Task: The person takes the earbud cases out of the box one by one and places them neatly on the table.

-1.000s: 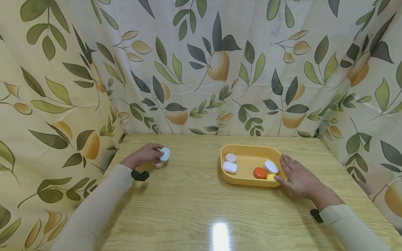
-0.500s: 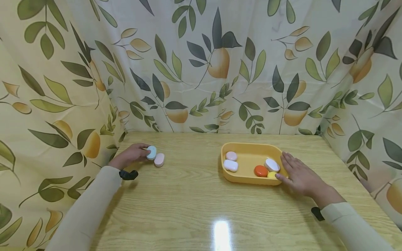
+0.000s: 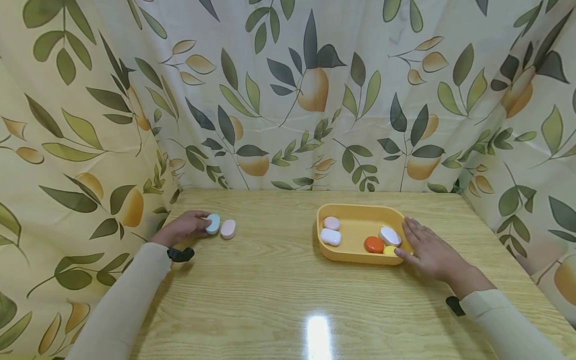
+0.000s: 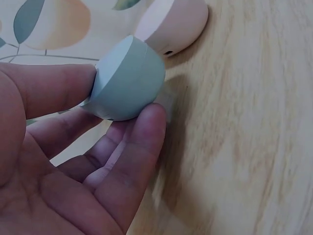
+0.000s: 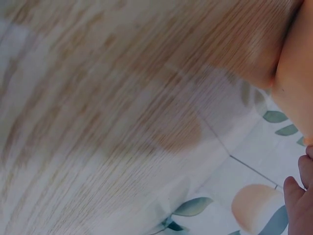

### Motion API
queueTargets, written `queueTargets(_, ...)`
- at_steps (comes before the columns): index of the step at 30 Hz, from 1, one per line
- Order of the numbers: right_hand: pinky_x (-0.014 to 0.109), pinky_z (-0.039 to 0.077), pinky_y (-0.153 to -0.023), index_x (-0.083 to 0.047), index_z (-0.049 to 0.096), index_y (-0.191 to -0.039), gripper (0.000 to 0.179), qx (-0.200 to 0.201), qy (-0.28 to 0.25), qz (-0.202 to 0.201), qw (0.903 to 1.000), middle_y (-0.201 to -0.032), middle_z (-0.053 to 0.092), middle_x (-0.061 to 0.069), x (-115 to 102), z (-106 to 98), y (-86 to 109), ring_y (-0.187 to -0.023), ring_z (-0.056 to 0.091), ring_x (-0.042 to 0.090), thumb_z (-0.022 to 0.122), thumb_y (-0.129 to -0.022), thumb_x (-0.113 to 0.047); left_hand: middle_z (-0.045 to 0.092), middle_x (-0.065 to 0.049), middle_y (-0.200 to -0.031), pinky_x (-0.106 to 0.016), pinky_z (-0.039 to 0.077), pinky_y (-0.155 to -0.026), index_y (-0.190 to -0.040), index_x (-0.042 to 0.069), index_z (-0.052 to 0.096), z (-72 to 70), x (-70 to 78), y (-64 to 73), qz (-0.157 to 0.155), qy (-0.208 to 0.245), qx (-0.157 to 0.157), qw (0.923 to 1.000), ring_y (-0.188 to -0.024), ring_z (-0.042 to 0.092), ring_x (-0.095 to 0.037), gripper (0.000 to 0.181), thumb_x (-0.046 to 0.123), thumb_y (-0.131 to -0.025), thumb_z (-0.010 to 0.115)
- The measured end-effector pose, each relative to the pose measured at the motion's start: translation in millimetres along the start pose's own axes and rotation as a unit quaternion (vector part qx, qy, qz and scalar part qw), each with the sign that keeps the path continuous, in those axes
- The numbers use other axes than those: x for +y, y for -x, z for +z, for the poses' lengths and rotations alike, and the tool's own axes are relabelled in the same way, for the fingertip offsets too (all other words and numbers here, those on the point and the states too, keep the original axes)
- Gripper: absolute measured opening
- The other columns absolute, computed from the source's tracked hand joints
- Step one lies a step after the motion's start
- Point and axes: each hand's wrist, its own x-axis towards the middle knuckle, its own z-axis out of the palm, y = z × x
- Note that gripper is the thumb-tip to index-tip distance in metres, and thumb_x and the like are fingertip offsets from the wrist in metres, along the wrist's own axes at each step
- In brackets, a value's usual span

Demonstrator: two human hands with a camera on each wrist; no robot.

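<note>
My left hand (image 3: pixel 183 226) pinches a small light-blue rounded piece (image 3: pixel 213 223) at the table's left side. In the left wrist view this piece (image 4: pixel 132 81) has a flat face and a domed side, held between thumb and fingertips, low over the wood. Just right of it on the table lies a similar pink oval piece (image 3: pixel 228 229), with a small dark slot showing near its base in the left wrist view. My right hand (image 3: pixel 429 255) rests with straight fingers against the right end of a yellow tray (image 3: pixel 355 258); the right wrist view catches only some fingertips (image 5: pixel 296 200).
Inside the tray are a pink round piece (image 3: pixel 331 223), a white rounded-rectangular one (image 3: pixel 330 237), an orange-red one (image 3: pixel 374 245), a white oval (image 3: pixel 389 236) and a yellow one (image 3: pixel 389 250). A leaf-and-fruit patterned curtain (image 3: pixel 288 100) borders the wooden table (image 3: pixel 252 300) behind and at both sides.
My left hand has carried the light-blue piece left and lower, from over the pink piece to beside it, uncovering the pink one. The right hand stays at the tray.
</note>
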Motion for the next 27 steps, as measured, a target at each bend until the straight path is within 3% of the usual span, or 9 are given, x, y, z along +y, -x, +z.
queueTargets(11, 0.055, 0.004, -0.115, 0.01, 0.01, -0.15, 0.09, 0.002, -0.002, 0.004, 1.0, -0.157, 0.007, 0.028, 1, 0, 0.1, -0.143, 0.006, 0.045, 0.039, -0.099, -0.058, 0.051, -0.025, -0.126, -0.035, 0.053, -0.088, -0.145, -0.013, 0.029, 5.2, -2.4, -1.6, -0.009, -0.011, -0.005, 0.9999, -0.098, 0.062, -0.019, 0.056, 0.009, -0.1, 0.055)
queueTargets(21, 0.058, 0.006, -0.114, 0.01, 0.009, -0.151, 0.089, -0.005, -0.005, 0.004, 1.0, -0.157, 0.006, 0.028, -2, -1, 0.0, -0.143, 0.006, 0.046, 0.04, -0.1, -0.056, 0.047, -0.031, -0.129, -0.037, 0.053, -0.089, -0.145, -0.015, 0.025, 9.5, -1.8, -5.0, 0.006, -0.038, -0.013, 0.9992, -0.101, 0.062, -0.023, 0.058, 0.009, -0.101, 0.053)
queueTargets(27, 0.057, 0.006, -0.115, 0.011, 0.009, -0.15, 0.088, -0.002, -0.003, 0.0, 1.0, -0.157, 0.006, 0.029, -2, -1, -0.5, -0.143, 0.006, 0.046, 0.039, -0.1, -0.055, 0.047, -0.03, -0.13, -0.036, 0.054, -0.085, -0.142, -0.016, 0.033, 11.8, 1.9, -4.7, 0.009, -0.079, -0.005, 0.9968, -0.102, 0.06, -0.023, 0.054, 0.01, -0.1, 0.055)
